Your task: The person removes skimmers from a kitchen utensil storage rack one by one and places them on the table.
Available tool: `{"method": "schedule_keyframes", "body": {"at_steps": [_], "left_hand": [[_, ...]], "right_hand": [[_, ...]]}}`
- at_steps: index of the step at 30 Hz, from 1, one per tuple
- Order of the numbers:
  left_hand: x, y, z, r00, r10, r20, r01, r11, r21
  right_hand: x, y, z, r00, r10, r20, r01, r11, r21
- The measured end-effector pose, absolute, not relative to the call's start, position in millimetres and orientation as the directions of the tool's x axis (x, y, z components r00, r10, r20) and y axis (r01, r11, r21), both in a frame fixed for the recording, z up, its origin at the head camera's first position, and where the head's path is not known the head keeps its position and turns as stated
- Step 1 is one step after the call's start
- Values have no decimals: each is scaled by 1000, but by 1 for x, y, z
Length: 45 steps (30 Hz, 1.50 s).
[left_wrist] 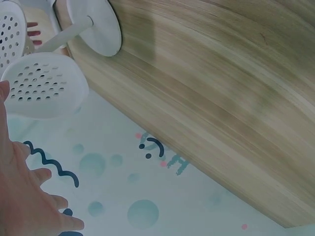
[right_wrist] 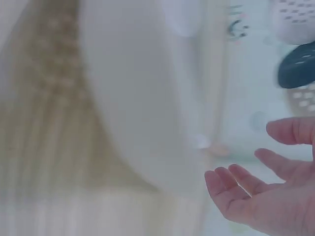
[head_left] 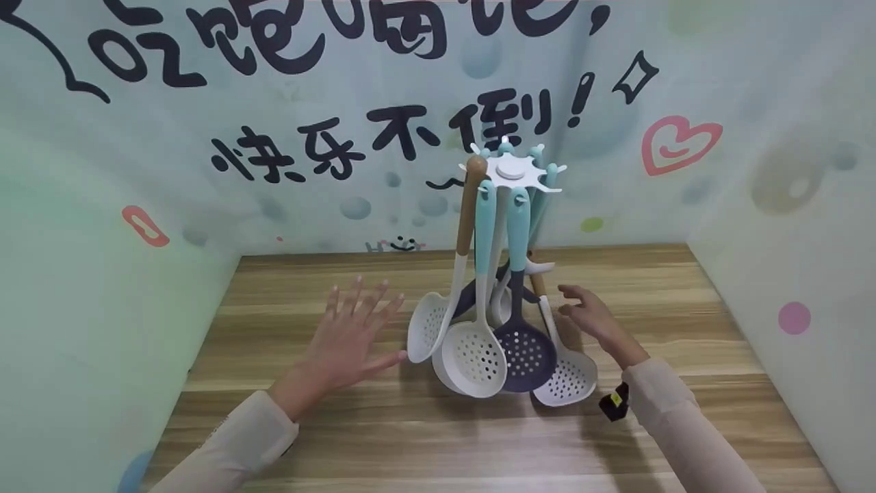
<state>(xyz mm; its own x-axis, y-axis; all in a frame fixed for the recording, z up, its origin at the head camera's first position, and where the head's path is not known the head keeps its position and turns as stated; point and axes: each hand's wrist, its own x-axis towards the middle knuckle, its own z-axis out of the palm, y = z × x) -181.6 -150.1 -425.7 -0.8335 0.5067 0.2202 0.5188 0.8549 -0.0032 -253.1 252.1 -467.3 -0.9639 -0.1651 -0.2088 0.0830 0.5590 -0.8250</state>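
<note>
A white utensil rack (head_left: pixel 510 171) stands on the table with several kitchen utensils hanging from its hooks. Toward the front are a white skimmer (head_left: pixel 471 359) and a dark skimmer (head_left: pixel 525 356), both with teal handles. White perforated utensils with wooden handles hang at the left (head_left: pixel 428 327) and the right (head_left: pixel 568 378). My left hand (head_left: pixel 349 339) is spread with straight fingers left of the rack; its thumb tip is by the left white utensil, and contact cannot be told. On the right side, my right hand (head_left: pixel 592 318) is relaxed, slightly curved and holding nothing, beside the utensils.
The wood-grain table (head_left: pixel 328 438) meets a printed backdrop (head_left: pixel 308 205) behind the rack, with pale walls at both sides. A small black block (head_left: pixel 614 402) with a yellow mark is by the right cuff. The rack's white round base (left_wrist: pixel 101 29) shows in the left wrist view.
</note>
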Motion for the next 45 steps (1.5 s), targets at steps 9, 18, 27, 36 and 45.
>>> {"method": "schedule_keyframes", "body": {"at_steps": [9, 18, 27, 36, 45], "left_hand": [[-181, -150, -426, -847, 496, 192, 508, 862, 10], [-180, -149, -426, -848, 493, 195, 504, 864, 6], [-179, -148, -427, -849, 485, 212, 499, 867, 14], [-179, -146, -426, -839, 498, 221, 517, 856, 33], [-173, -133, -414, -826, 499, 264, 546, 825, 147]], "right_hand": [[-229, 234, -422, -987, -159, 12, -88, 478, -874], [-202, 208, -389, -969, -192, 155, -209, 303, -930], [-191, 188, -374, -897, -339, 285, -326, 70, -943], [-192, 179, -372, -880, -434, 193, -201, -28, -979], [-198, 173, -369, -863, -497, 88, -32, -119, -992]]}}
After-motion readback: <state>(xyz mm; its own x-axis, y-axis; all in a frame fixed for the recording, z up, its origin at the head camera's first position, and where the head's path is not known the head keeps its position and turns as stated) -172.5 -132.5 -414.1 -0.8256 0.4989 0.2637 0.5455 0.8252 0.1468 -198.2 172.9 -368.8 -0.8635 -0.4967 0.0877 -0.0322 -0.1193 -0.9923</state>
